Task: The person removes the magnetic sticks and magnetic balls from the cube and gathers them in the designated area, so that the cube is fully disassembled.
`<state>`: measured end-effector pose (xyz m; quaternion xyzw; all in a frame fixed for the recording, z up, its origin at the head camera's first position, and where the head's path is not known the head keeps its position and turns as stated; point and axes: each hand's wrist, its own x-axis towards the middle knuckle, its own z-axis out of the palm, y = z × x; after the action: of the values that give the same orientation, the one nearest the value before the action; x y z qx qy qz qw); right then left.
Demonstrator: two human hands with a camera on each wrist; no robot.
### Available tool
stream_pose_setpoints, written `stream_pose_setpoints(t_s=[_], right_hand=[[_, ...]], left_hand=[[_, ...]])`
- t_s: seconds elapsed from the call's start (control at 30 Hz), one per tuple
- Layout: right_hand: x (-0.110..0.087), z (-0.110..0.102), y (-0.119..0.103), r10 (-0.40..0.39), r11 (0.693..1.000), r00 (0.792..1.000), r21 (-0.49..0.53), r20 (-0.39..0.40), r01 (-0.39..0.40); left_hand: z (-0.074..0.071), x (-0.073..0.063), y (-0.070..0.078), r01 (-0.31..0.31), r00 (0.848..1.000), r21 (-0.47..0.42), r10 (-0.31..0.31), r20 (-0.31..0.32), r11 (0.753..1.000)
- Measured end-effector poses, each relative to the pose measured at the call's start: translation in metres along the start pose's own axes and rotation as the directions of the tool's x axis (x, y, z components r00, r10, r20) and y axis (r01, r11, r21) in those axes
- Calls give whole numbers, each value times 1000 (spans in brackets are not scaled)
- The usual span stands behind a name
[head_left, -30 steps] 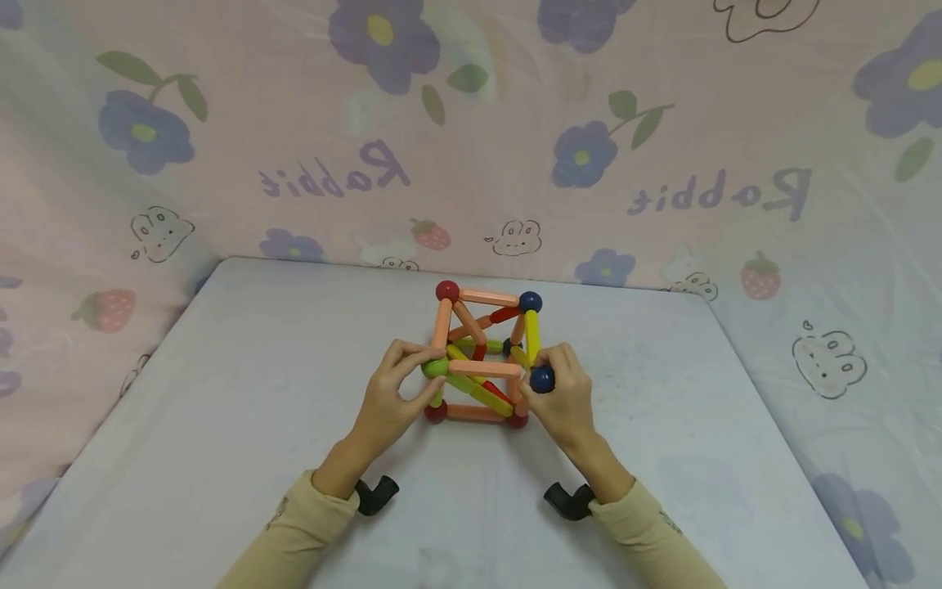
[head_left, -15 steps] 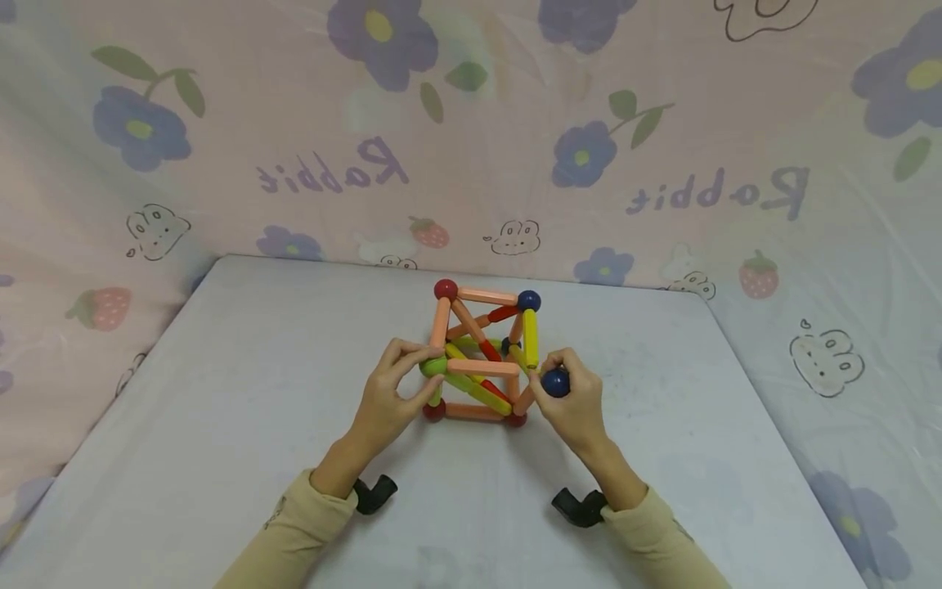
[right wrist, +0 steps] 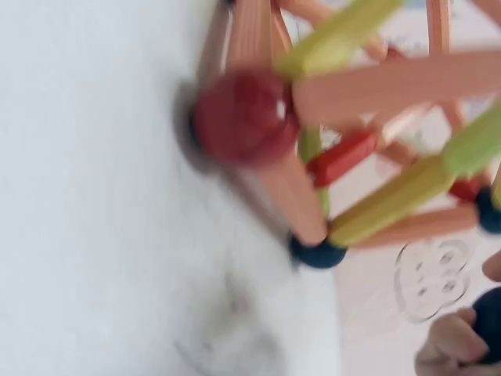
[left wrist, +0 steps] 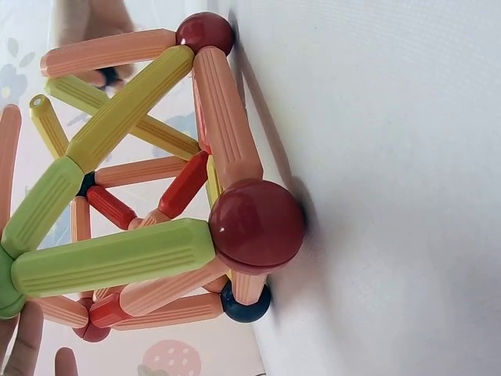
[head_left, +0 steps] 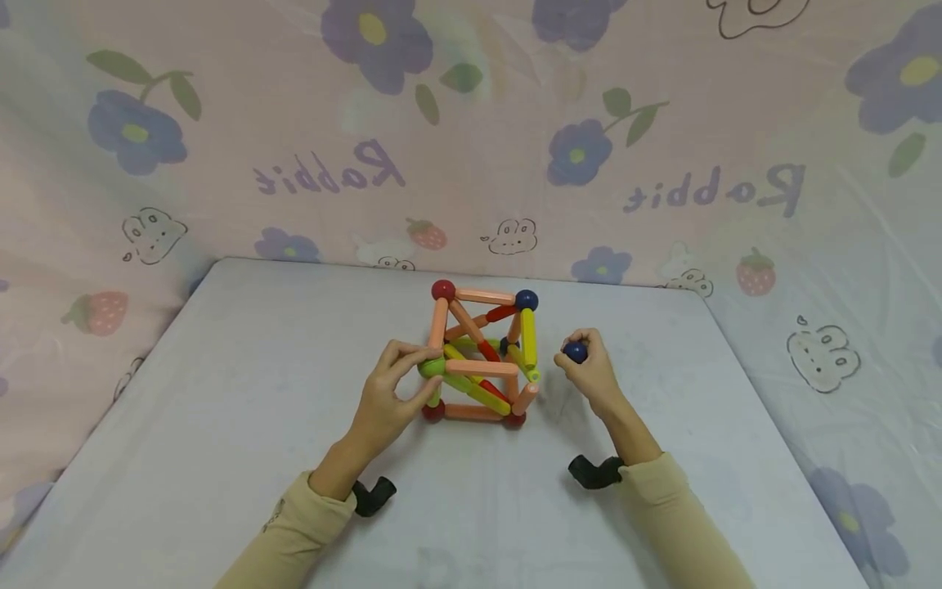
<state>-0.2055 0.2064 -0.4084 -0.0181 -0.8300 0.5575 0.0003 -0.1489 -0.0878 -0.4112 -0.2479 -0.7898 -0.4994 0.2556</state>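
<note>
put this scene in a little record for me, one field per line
frame: stick-and-ball build, standing on the white table
left hand: pinches the green ball at its near left upper corner
right hand: holds a loose blue ball, apart from the frame
near right upper corner: no ball
backdrop: printed with flowers, rabbits, strawberries

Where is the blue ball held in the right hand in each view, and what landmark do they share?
Head: the blue ball, right of centre, in the right hand.
Left wrist: only a small dark part shows, upper left.
Right wrist: lower right, cut off by the edge.
Shared landmark: the dark red ball at the rod frame's near right bottom corner.
</note>
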Motion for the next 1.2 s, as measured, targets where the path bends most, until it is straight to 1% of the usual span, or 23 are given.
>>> stream_pose_setpoints(t_s=[0.07,0.13,0.2,0.3,0.33,0.43,0.53,0.63,0.77,0.9,1.03,1.2], right_hand=[[11,-1,4,61,998,997,26,48,-62],[20,-1,9,94,994,993,52,74,-98],[29,0,15,108,991,992,78,70,-113],[43,2,23,119,985,992,118,37,-122],[47,3,25,127,985,992,114,23,-129],[60,3,32,168,985,986,53,-25,-166],[71,4,38,225,974,972,-23,-62,-227],[80,5,40,271,960,958,-47,-97,-276],[86,5,42,293,952,947,-57,-129,-302],[89,6,43,294,951,947,-60,-126,-304],[89,7,44,303,945,944,-85,-131,-316],[87,6,45,299,945,945,-97,-132,-313]], left_hand=[[0,0,0,1,1000,-3,-1,-2,1000],[1,0,-1,0,1000,-5,0,-5,1000],[1,0,-1,0,1000,-10,0,-6,1000],[1,-1,-1,0,1000,-12,0,-3,1000],[2,-1,-1,1,1000,-12,-1,0,1000],[2,-2,-1,3,1000,-6,-3,4,1000],[2,-2,-1,4,1000,0,-4,-2,1000],[1,-2,-1,5,1000,-1,-5,-8,1000],[2,-2,-1,3,1000,-6,-3,-5,1000],[2,-2,-1,-5,1000,-5,5,-12,1000],[1,-2,-2,-7,1000,-6,7,-12,1000],[1,-2,-1,2,1000,-4,-2,-7,1000]])
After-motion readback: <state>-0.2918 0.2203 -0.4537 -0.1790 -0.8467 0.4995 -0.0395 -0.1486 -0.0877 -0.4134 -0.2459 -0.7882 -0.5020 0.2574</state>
